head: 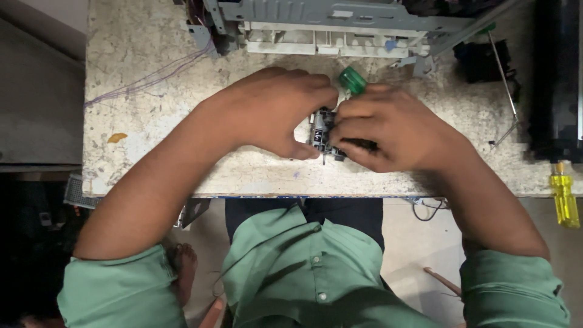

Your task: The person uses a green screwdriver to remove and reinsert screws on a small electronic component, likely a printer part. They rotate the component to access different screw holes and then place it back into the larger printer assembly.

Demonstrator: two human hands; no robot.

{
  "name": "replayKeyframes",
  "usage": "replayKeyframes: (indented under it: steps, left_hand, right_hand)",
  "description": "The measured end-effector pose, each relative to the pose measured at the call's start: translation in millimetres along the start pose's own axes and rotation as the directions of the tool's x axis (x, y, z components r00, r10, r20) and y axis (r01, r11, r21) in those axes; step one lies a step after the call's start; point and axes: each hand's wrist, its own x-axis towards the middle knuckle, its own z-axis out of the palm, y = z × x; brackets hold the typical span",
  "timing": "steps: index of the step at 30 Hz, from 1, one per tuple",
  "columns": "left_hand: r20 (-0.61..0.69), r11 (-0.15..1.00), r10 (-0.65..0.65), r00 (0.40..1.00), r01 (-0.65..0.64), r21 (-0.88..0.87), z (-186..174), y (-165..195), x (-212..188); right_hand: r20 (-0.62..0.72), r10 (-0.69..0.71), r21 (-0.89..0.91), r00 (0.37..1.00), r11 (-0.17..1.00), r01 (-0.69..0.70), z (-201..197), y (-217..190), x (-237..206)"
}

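Note:
A small black-and-grey mechanical part (pixel 323 135) sits between both hands, just above the worn pale tabletop (pixel 139 73). My left hand (pixel 276 109) curls over its left side, thumb and fingertips touching it. My right hand (pixel 388 130) grips the part from the right. A green screwdriver handle (pixel 352 80) pokes up between the two hands, against my right hand's fingers; its shaft is hidden.
A stripped printer chassis (pixel 328 27) lies along the table's far edge. Thin purple wires (pixel 152 79) trail left from it. A black unit (pixel 555 79) and a metal rod (pixel 503 73) stand at the right, a yellow-handled screwdriver (pixel 565 200) at the near right corner.

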Motion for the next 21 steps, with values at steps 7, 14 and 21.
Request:
replayKeyframes:
  steps: [7, 14, 21]
  left_hand:
    - [0.019, 0.999, -0.029, 0.999, 0.028, 0.032, -3, 3, 3]
    - [-0.178, 0.972, 0.131, 0.975, -0.091, 0.215, -12, 11, 4]
    - [-0.219, 0.863, 0.267, 0.939, -0.132, 0.487, -2, 16, 6]
  right_hand:
    - [-0.096, 0.100, -0.130, 0.990, 0.985, -0.112, -11, -1, -2]
    - [-0.170, 0.249, -0.177, 0.953, 0.944, -0.278, -11, 4, -11]
    - [-0.172, 0.382, -0.208, 0.908, 0.887, -0.412, -7, 7, -19]
